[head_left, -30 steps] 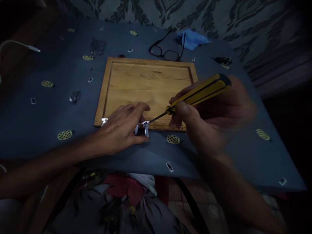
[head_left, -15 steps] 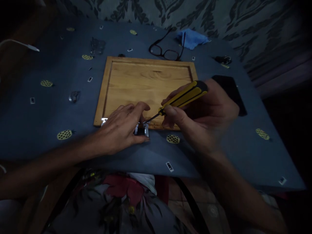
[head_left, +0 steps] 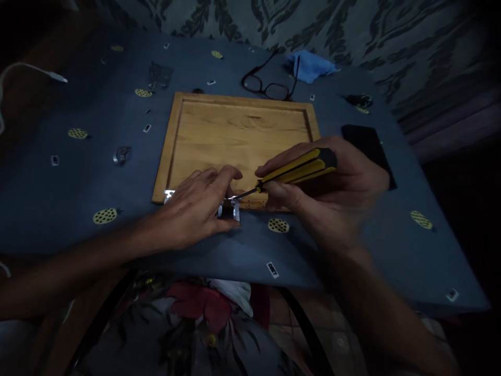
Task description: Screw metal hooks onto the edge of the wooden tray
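Note:
A framed wooden panel (head_left: 235,125) lies on the table, its near edge toward me. At that edge sits a small shiny metal fitting (head_left: 236,211), perhaps a clasp, partly covered by my fingers. My left hand (head_left: 193,209) rests over the panel's near left part, thumb and fingers closed around the fitting. In my right hand (head_left: 332,188) is a yellow-and-black screwdriver (head_left: 301,167), slanting down to the left. Its tip meets the top of the fitting; any screw there is too small to make out. Another shiny metal piece (head_left: 169,194) shows at the near left corner.
Beyond the panel lie eyeglasses (head_left: 270,89) and a blue cloth (head_left: 311,66). A dark flat object (head_left: 370,151) is to the right, with a small black item (head_left: 358,100) behind it. Leftward are a loose metal piece (head_left: 122,154), a clear plastic packet (head_left: 160,74) and a white cable (head_left: 57,77).
My right hand and the screwdriver handle have tilted slightly lower, with the tip staying at the fitting. My left hand keeps its hold. The whole view has shifted slightly.

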The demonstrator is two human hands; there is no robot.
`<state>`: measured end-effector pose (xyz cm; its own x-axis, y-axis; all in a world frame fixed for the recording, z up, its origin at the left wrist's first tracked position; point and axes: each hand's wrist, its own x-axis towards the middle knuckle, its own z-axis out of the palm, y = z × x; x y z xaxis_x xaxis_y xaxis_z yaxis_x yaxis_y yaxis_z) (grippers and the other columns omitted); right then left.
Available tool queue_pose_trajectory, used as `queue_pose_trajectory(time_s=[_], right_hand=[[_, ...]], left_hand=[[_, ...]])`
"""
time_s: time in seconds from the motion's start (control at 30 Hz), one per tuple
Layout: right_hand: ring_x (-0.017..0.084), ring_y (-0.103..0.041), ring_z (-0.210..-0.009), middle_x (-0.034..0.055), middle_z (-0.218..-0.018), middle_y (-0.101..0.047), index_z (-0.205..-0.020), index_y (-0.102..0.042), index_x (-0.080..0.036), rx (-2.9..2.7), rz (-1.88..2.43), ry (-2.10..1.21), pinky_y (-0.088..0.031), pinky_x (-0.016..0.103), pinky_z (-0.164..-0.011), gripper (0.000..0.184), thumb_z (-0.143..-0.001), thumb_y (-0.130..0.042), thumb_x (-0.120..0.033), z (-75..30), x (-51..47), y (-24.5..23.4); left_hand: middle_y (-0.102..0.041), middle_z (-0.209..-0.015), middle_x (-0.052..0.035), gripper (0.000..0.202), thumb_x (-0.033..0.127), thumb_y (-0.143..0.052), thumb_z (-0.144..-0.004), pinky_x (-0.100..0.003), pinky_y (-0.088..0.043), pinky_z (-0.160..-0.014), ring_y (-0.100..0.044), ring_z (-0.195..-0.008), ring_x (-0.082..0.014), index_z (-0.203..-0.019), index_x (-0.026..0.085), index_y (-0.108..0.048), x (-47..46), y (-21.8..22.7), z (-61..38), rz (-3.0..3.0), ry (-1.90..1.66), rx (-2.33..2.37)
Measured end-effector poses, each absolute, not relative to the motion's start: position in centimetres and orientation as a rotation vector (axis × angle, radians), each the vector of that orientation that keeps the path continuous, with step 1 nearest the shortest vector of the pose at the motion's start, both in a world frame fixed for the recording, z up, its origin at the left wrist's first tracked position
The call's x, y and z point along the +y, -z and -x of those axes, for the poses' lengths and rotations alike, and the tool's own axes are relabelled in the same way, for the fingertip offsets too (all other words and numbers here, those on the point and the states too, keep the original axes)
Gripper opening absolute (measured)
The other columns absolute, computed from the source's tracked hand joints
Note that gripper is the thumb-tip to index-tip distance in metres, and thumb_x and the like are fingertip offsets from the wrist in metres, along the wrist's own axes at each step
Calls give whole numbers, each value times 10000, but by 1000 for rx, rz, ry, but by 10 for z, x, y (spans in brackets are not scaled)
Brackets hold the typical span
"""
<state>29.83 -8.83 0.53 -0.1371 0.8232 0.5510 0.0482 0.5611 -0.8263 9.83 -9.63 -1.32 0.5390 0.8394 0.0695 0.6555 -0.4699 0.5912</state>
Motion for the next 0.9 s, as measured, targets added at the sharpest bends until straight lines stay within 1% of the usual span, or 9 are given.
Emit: queue_pose_trajectory(time_s=[0.13,0.23,0.3,0.47,0.63,0.73,0.83,0.9], right_hand=[[114,-624,-481,-27,-798,-746,-852,-725,-267,-1470,752,-725,-528,252,-379,143,-807,-861,-270,-296,-88,-2],[114,-614,-476,-20,-763,-726,-845,-721,-258,-1454,763,-691,-522,250,-376,156,-807,-867,-296,-296,-88,-2],[113,-619,-478,-14,-780,-730,-830,-707,-251,-1477,784,-719,-533,258,-388,170,-810,-867,-305,-296,-88,-3],[113,-628,-471,-23,-800,-753,-784,-654,-260,-1510,801,-796,-549,269,-404,224,-831,-852,-354,-295,-90,-6],[115,-621,-455,-28,-807,-765,-784,-650,-270,-1537,807,-764,-556,274,-407,242,-819,-857,-390,-295,-86,-5],[116,-635,-475,-36,-814,-762,-836,-683,-281,-1564,784,-773,-563,261,-415,214,-808,-866,-389,-298,-85,-5],[148,-698,-595,-19,-854,-749,-956,-736,-285,-1604,832,-819,-606,274,-473,203,-838,-835,-418,-301,-86,-9],[165,-722,-657,-4,-873,-751,-982,-755,-275,-1648,850,-863,-626,282,-514,211,-849,-823,-424,-303,-89,-10]], left_hand=[[-666,-1183,-72,637,316,-826,-797,-417,-513,-937,-644,-1102,-282,-1314,233,-463,-97,14,-97,-2261,-479,1213],[-666,-1210,-78,652,329,-833,-796,-423,-511,-951,-640,-1126,-289,-1322,237,-459,-97,15,-97,-2261,-486,1211],[-665,-1214,-83,661,321,-838,-789,-425,-508,-959,-641,-1131,-291,-1325,232,-462,-96,16,-98,-2259,-499,1210],[-679,-1120,-58,649,278,-840,-777,-416,-507,-933,-651,-1083,-283,-1311,221,-477,-96,14,-98,-2244,-499,1207],[-676,-1098,-44,630,286,-841,-776,-406,-505,-919,-647,-1065,-275,-1291,222,-485,-96,14,-98,-2263,-500,1208],[-674,-1076,-37,631,281,-831,-781,-400,-506,-899,-648,-1034,-267,-1300,231,-475,-96,15,-98,-2266,-508,1203],[-672,-1072,-39,646,288,-834,-777,-394,-506,-878,-651,-1013,-266,-1308,229,-471,-96,14,-98,-2266,-505,1208],[-672,-1082,-40,643,296,-845,-768,-395,-507,-889,-653,-1026,-270,-1294,223,-482,-96,14,-99,-2261,-503,1215]])
